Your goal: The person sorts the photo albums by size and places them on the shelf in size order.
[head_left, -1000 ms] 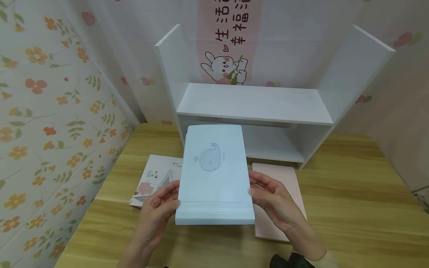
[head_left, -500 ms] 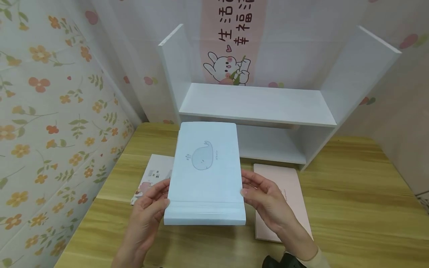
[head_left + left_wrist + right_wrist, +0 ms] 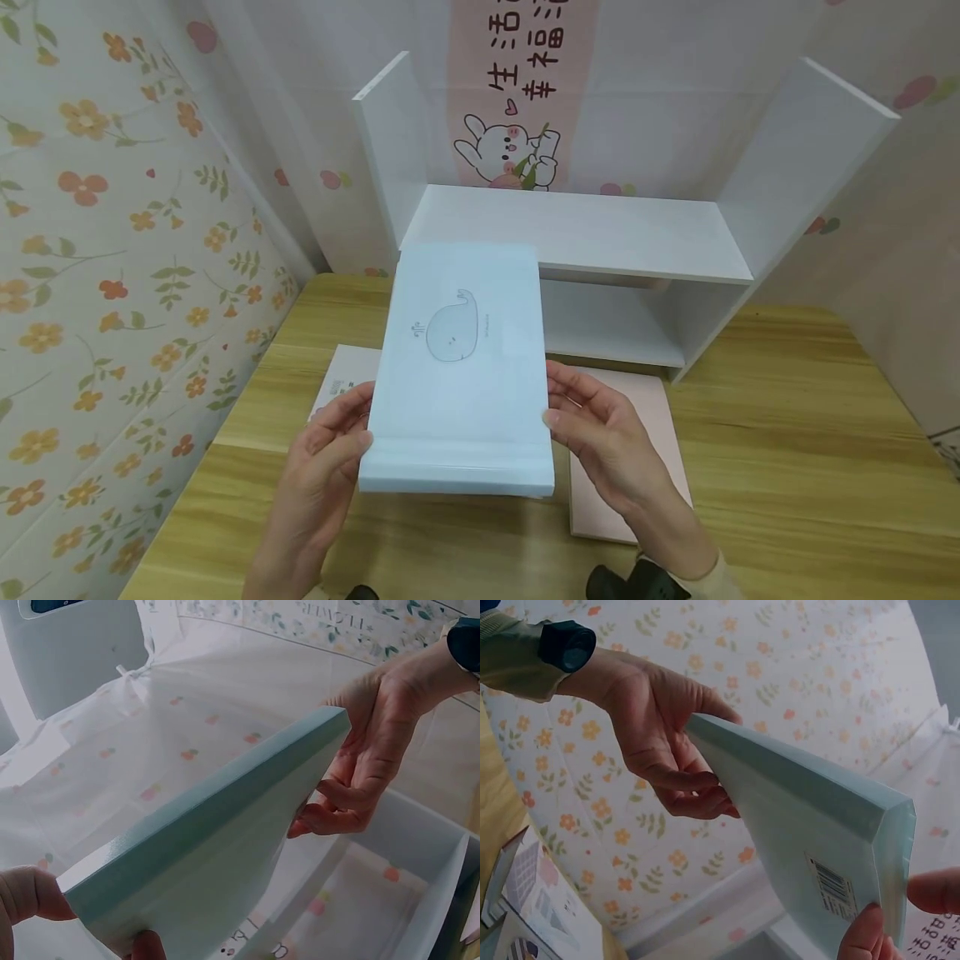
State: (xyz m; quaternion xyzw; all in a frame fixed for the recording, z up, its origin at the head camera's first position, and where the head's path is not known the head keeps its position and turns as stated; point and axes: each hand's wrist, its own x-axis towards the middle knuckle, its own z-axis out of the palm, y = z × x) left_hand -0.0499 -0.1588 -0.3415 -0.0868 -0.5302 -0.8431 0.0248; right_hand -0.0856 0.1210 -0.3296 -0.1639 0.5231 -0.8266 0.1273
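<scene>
A light blue notebook (image 3: 480, 392) with a whale drawn on its cover is held up over the table, tilted, in front of the shelf. My left hand (image 3: 318, 475) holds its left edge near the bottom, thumb on the front and fingers behind. On the opposite edge, my right hand (image 3: 607, 442) pinches it the same way. The right wrist view shows a barcode label (image 3: 830, 886) on the notebook's back. Beneath my right hand lies a pink notebook (image 3: 588, 504), partly covered. Behind my left hand, a white illustrated book (image 3: 348, 367) is mostly hidden.
A white two-level shelf (image 3: 577, 229) with tall side panels stands at the back of the wooden table (image 3: 817, 450). Flowered curtain cloth (image 3: 97, 292) hangs along the left side, and a printed curtain with a rabbit covers the back.
Both hands have shifted the light blue notebook left, then raised it a little. It now overlaps the upper shelf board and hides more of the illustrated book.
</scene>
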